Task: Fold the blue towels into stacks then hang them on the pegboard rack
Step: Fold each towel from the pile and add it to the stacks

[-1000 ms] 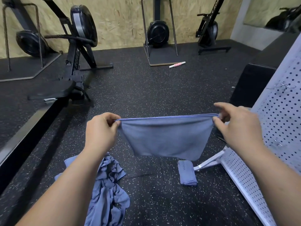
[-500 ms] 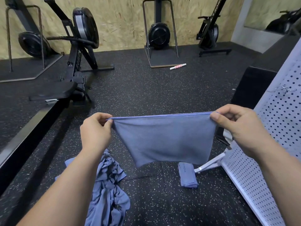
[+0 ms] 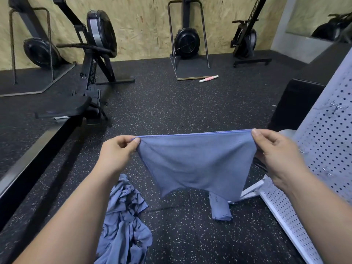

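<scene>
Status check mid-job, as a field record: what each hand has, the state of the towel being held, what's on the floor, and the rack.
left hand: pinches the top left corner of the held towel
right hand: pinches its top right corner
held towel: spread in the air, top edge taut, lower part hanging free
unfolded pile: crumpled blue towels on the floor, under the left forearm
folded towel: one, on the floor near the rack's foot
pegboard rack: at the right, no towel on the part in view

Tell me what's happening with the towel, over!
Left hand, right hand pinch towel top corners. Towel hangs spread in air. Below: pile, folded towel.
</scene>
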`<state>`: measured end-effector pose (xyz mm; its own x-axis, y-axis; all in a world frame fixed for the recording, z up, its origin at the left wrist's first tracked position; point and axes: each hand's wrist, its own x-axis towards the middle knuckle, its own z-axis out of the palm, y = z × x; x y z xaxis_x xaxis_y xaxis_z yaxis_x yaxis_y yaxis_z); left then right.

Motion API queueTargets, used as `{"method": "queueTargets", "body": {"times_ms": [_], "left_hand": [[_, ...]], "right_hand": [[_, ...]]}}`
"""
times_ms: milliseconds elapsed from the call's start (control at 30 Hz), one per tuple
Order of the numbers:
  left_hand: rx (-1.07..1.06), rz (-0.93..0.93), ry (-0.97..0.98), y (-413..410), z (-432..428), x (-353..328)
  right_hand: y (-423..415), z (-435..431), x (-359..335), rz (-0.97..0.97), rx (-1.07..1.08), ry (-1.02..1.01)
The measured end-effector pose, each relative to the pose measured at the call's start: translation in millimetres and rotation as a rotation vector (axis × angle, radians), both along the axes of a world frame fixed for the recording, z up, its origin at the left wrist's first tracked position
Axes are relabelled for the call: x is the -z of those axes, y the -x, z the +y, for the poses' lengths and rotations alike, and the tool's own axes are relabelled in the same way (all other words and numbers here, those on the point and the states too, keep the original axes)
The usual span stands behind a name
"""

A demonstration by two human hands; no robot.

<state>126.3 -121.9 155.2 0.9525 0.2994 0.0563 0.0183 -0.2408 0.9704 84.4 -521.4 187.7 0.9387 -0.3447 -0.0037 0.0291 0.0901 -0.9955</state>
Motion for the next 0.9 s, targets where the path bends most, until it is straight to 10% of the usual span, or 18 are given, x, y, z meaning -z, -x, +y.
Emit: {"method": "queueTargets", "body": {"times_ms": [300,567,900], "left_hand": [[0.065,0.056,0.411,2,-22,-7],[0.032,0.145,0.269,12,-65,12],[0.219,0.05,0.095,45,-132,15]], "right_hand": [[-1,2,1,0.072,0.154,-0.096],[2,26,23,0.269,0.028,-0.266],[22,81,34,0.156,-0.145,0.09]]}}
